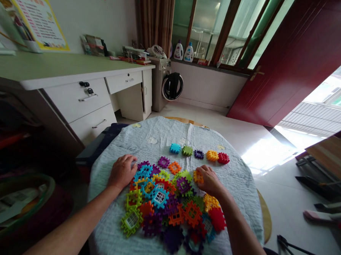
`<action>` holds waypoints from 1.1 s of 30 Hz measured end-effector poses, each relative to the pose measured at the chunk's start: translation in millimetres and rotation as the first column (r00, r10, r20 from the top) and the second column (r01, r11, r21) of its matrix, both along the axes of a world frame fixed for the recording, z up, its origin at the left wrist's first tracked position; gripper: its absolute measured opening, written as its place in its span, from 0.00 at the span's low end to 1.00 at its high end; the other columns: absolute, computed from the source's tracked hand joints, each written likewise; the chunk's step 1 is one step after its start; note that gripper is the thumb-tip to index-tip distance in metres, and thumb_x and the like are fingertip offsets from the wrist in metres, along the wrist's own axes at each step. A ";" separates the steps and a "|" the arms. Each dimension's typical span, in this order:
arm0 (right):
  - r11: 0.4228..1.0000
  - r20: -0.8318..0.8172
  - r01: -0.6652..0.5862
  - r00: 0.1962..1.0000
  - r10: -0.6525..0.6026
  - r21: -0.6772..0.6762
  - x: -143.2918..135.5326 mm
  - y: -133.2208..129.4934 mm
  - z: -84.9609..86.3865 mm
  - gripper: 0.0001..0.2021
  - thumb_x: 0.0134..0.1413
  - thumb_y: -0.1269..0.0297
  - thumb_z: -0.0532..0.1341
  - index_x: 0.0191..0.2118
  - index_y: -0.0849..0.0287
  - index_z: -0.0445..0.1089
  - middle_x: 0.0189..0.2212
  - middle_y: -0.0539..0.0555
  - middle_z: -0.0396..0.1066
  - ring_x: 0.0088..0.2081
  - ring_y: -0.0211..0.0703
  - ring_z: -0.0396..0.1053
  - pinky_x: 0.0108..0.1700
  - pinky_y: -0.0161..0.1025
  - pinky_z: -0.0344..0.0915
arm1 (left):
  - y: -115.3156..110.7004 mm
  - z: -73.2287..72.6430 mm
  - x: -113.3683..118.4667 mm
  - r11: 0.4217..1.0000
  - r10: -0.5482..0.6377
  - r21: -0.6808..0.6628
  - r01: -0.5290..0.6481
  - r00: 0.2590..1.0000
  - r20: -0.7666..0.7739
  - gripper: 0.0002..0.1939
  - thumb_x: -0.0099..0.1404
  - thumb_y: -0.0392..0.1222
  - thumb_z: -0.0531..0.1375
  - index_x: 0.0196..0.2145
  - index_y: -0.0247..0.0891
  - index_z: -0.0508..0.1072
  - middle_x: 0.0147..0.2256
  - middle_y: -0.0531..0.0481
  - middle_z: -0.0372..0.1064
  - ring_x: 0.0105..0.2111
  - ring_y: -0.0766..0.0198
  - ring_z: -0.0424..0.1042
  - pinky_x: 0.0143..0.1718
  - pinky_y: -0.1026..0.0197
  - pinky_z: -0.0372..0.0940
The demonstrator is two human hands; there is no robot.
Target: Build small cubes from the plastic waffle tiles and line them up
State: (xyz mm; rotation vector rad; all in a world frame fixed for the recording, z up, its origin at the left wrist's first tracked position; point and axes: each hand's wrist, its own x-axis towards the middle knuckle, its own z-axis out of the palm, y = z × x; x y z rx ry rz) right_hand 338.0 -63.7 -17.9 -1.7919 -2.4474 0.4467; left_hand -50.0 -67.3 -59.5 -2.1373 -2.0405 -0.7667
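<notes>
A heap of interlocking plastic building blocks with toothed edges lies on the cloth, in blue, green, purple, orange, yellow and red. My left hand (124,172) rests at the heap's left edge, fingers loosely extended, beside a purple block (143,165). Nothing shows in its grasp. At the heap's right side, my right hand (210,180) has its thumb and fingers around a yellow-orange block (198,177). Farther back is a row of blocks: light blue (175,148), green (187,151), dark purple (199,154), yellow (212,155) and red (223,158).
The round table wears a pale blue cloth (108,219). A desk with drawers (77,96) stands at the left, a washing machine (160,77) with its door ajar behind. A red door (279,72) is at the right, near a black stand (284,242) on the floor.
</notes>
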 end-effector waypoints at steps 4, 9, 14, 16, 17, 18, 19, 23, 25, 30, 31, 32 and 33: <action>1.000 0.016 0.003 1.000 -0.003 0.001 -4.3 0.8 -3.2 0.23 0.41 0.67 0.63 0.48 0.56 0.69 0.45 0.57 0.66 0.48 0.49 0.62 0.52 0.42 0.57 | 0.0 -0.3 -0.4 1.000 -0.001 -0.001 0.001 1.000 -0.006 0.10 0.60 0.40 0.53 0.38 0.39 0.71 0.42 0.43 0.72 0.44 0.52 0.70 0.50 0.52 0.63; 0.997 -0.008 0.017 1.000 -0.017 0.072 3.9 7.5 7.5 0.22 0.40 0.67 0.62 0.46 0.58 0.68 0.44 0.58 0.66 0.46 0.51 0.61 0.50 0.43 0.57 | 0.6 -0.7 -1.3 1.000 -0.006 -0.001 0.006 1.000 -0.001 0.11 0.61 0.40 0.52 0.38 0.38 0.72 0.42 0.43 0.72 0.44 0.52 0.70 0.49 0.51 0.63; 0.972 0.043 0.154 0.985 -0.164 0.180 44.7 44.9 35.2 0.26 0.40 0.68 0.62 0.51 0.55 0.67 0.47 0.58 0.65 0.48 0.53 0.61 0.51 0.46 0.56 | 0.4 -1.0 -0.9 1.000 -0.015 0.013 0.014 1.000 0.009 0.11 0.61 0.40 0.53 0.38 0.39 0.71 0.42 0.43 0.72 0.45 0.52 0.70 0.49 0.50 0.64; 0.972 0.076 0.174 0.979 -0.188 0.156 61.2 66.0 40.6 0.26 0.42 0.63 0.63 0.52 0.55 0.67 0.49 0.58 0.65 0.50 0.54 0.60 0.52 0.46 0.56 | 0.1 -1.2 -0.7 1.000 -0.016 0.014 0.015 1.000 0.015 0.10 0.61 0.40 0.52 0.38 0.39 0.71 0.42 0.43 0.72 0.45 0.52 0.70 0.50 0.51 0.63; 0.973 0.090 0.184 0.976 -0.197 0.140 67.8 76.2 41.2 0.26 0.42 0.62 0.64 0.52 0.55 0.68 0.49 0.58 0.65 0.50 0.54 0.60 0.52 0.46 0.56 | 0.0 -1.3 -0.7 1.000 -0.015 0.014 0.014 1.000 0.018 0.10 0.61 0.40 0.53 0.38 0.39 0.71 0.42 0.43 0.72 0.45 0.52 0.70 0.50 0.51 0.63; 0.974 0.102 0.193 0.973 -0.206 0.119 73.0 85.6 40.5 0.27 0.41 0.62 0.64 0.52 0.55 0.68 0.49 0.58 0.65 0.50 0.53 0.61 0.51 0.45 0.56 | -0.1 -1.5 -0.7 1.000 -0.015 0.014 0.015 1.000 0.019 0.10 0.60 0.40 0.53 0.38 0.39 0.71 0.42 0.43 0.72 0.44 0.53 0.70 0.50 0.51 0.63; 0.975 0.114 0.202 0.971 -0.212 0.098 76.9 93.9 39.0 0.27 0.40 0.64 0.65 0.52 0.55 0.68 0.49 0.57 0.65 0.50 0.52 0.61 0.51 0.44 0.56 | -0.2 -1.6 -0.8 1.000 -0.016 0.015 0.016 1.000 0.020 0.10 0.60 0.40 0.53 0.38 0.39 0.71 0.42 0.43 0.72 0.44 0.53 0.69 0.50 0.51 0.63; 0.980 0.143 0.194 0.970 -0.198 0.039 82.6 114.8 30.7 0.29 0.38 0.71 0.64 0.52 0.57 0.69 0.49 0.58 0.66 0.50 0.50 0.62 0.49 0.41 0.57 | 0.2 -1.7 -1.2 1.000 -0.015 0.017 0.015 1.000 0.024 0.09 0.60 0.40 0.53 0.37 0.39 0.71 0.41 0.43 0.72 0.44 0.52 0.70 0.49 0.51 0.64; 0.984 0.146 0.178 0.973 -0.180 0.029 82.0 119.2 27.8 0.29 0.38 0.72 0.63 0.52 0.58 0.69 0.50 0.58 0.66 0.50 0.50 0.61 0.49 0.42 0.57 | 0.4 -1.4 -1.2 1.000 -0.014 0.013 0.014 1.000 0.022 0.10 0.60 0.40 0.53 0.37 0.39 0.71 0.41 0.43 0.72 0.44 0.52 0.70 0.50 0.51 0.64; 0.987 0.167 0.160 0.973 -0.159 0.009 77.4 122.6 23.7 0.29 0.40 0.69 0.64 0.54 0.57 0.68 0.51 0.59 0.65 0.51 0.52 0.61 0.49 0.44 0.57 | 0.8 -0.5 -0.4 1.000 -0.009 0.013 0.008 1.000 0.021 0.10 0.60 0.40 0.53 0.37 0.39 0.71 0.41 0.43 0.72 0.44 0.51 0.70 0.49 0.50 0.64; 0.987 0.175 0.162 0.971 -0.161 0.006 76.5 122.7 23.0 0.29 0.40 0.68 0.64 0.54 0.57 0.68 0.51 0.59 0.64 0.52 0.53 0.60 0.49 0.44 0.57 | 0.8 -0.4 -0.3 1.000 -0.007 0.014 0.006 1.000 0.022 0.10 0.60 0.40 0.53 0.37 0.39 0.71 0.41 0.43 0.72 0.44 0.52 0.70 0.49 0.50 0.64; 0.986 0.184 0.165 0.969 -0.163 0.003 75.6 122.6 22.2 0.29 0.40 0.67 0.64 0.54 0.58 0.68 0.52 0.60 0.64 0.52 0.54 0.60 0.49 0.45 0.57 | 0.9 -0.4 -0.2 1.000 -0.006 0.013 0.005 1.000 0.023 0.09 0.60 0.40 0.53 0.37 0.39 0.71 0.41 0.43 0.72 0.44 0.52 0.70 0.49 0.51 0.64; 0.986 0.192 0.168 0.967 -0.165 0.001 74.9 122.3 21.4 0.30 0.41 0.67 0.64 0.55 0.57 0.67 0.52 0.60 0.64 0.53 0.55 0.60 0.49 0.46 0.57 | 1.1 -0.5 -0.2 1.000 -0.005 0.010 0.005 1.000 0.024 0.09 0.60 0.40 0.53 0.37 0.39 0.71 0.41 0.43 0.72 0.44 0.52 0.70 0.49 0.51 0.64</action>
